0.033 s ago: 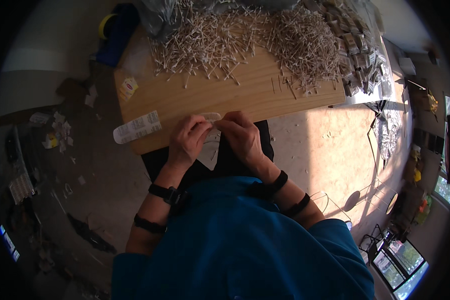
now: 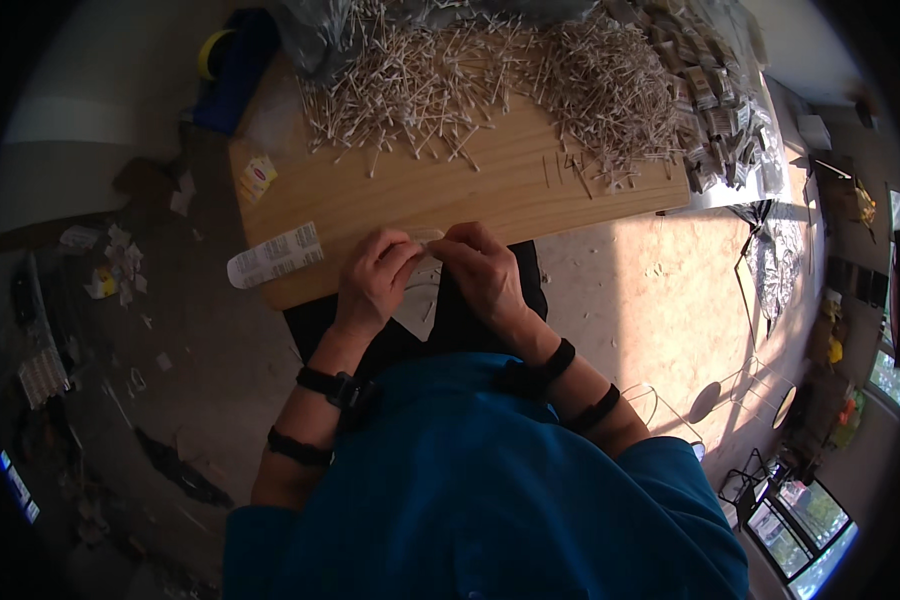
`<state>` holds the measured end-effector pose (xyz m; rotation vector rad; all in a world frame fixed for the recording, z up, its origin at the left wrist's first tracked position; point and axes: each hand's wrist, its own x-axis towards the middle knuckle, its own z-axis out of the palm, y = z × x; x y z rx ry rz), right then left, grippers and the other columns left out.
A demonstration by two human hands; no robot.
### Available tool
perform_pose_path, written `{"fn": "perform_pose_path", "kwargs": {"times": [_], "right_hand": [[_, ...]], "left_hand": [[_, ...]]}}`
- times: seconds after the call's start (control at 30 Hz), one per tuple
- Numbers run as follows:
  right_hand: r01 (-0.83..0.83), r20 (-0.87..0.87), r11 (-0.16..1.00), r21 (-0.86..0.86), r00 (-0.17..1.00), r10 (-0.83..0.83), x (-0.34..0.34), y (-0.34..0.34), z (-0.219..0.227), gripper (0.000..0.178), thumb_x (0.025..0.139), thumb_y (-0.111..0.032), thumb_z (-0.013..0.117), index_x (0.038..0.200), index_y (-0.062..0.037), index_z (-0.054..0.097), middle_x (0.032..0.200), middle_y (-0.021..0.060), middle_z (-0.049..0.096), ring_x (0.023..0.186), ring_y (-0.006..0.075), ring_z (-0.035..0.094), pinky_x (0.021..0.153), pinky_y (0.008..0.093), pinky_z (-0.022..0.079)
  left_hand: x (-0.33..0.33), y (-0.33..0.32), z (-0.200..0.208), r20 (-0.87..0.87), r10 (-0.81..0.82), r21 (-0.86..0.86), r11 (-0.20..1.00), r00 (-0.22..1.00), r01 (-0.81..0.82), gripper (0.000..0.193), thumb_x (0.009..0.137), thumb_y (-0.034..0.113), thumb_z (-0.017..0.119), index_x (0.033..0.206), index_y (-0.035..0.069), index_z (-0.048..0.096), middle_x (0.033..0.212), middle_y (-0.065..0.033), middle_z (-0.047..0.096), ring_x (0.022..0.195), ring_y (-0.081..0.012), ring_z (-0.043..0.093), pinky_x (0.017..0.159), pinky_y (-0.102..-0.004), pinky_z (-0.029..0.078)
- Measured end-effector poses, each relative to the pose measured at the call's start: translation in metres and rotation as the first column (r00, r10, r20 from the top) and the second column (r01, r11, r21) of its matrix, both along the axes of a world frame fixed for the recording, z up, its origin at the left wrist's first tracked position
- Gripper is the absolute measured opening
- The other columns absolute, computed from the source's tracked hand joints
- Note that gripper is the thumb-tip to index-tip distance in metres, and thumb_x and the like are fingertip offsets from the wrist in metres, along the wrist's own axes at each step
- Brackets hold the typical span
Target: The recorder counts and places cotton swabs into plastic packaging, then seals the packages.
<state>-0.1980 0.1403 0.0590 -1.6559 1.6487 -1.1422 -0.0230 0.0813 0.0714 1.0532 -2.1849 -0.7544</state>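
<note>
Close together at the table's near edge, my left hand (image 2: 375, 275) and my right hand (image 2: 482, 268) are both closed in a pinch. Between their fingertips is a small pale piece (image 2: 428, 236), mostly covered by the fingers, so its exact kind is unclear. To the left of my left hand, a white printed label sheet (image 2: 276, 256) with a rounded end lies across the table edge. Farther back, cotton swabs (image 2: 410, 90) spread in a loose pile, and a denser heap of cotton swabs (image 2: 615, 90) lies to the right.
The wooden table (image 2: 370, 200) carries a yellow-and-white packet (image 2: 258, 176) at left. Many small filled packets (image 2: 720, 120) are stacked at the far right, and a grey plastic bag (image 2: 320, 35) lies at the back. Paper scraps (image 2: 120, 265) litter the floor at left.
The pale piece between my fingertips shows less and sits slightly lower. Both hands keep almost the same place.
</note>
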Motion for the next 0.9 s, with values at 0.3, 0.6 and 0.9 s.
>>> {"fn": "perform_pose_path", "kwargs": {"times": [0.3,0.6,0.9], "right_hand": [[-0.286,-0.336,0.957,-0.057,0.908,0.251,-0.017,-0.040,0.013,0.013,0.078,-0.003,0.058,0.090,-0.0057,0.061,0.089,0.0110,0.053,0.082,0.0318,0.063,0.063,0.0414,0.054],[-0.325,-0.233,0.944,-0.057,0.924,0.304,-0.016,-0.024,-0.007,0.019,0.080,0.003,0.054,0.098,-0.0016,0.053,0.094,0.0171,0.053,0.077,0.0385,0.062,0.065,0.0455,0.054],[-0.328,-0.197,0.944,-0.028,0.928,0.317,-0.018,-0.041,-0.009,0.015,0.082,0.002,0.052,0.097,-0.0019,0.053,0.097,0.0174,0.053,0.077,0.0385,0.062,0.065,0.0455,0.053]], "left_hand": [[-0.001,-0.035,0.012,0.012,-0.123,0.218,0.969,0.992,0.117,0.012,0.082,-0.002,0.071,0.093,0.000,0.066,0.089,-0.0095,0.061,0.079,-0.0259,0.065,0.066,-0.0355,0.052],[0.001,-0.026,0.006,0.002,-0.170,0.256,0.953,0.986,0.163,0.010,0.084,-0.001,0.068,0.094,-0.002,0.067,0.089,-0.0106,0.063,0.079,-0.0266,0.066,0.068,-0.0354,0.052],[0.001,-0.029,0.006,0.014,-0.125,0.303,0.946,0.992,0.115,0.010,0.085,-0.001,0.067,0.095,-0.001,0.068,0.088,-0.0100,0.062,0.076,-0.0245,0.064,0.067,-0.0334,0.050]]}}
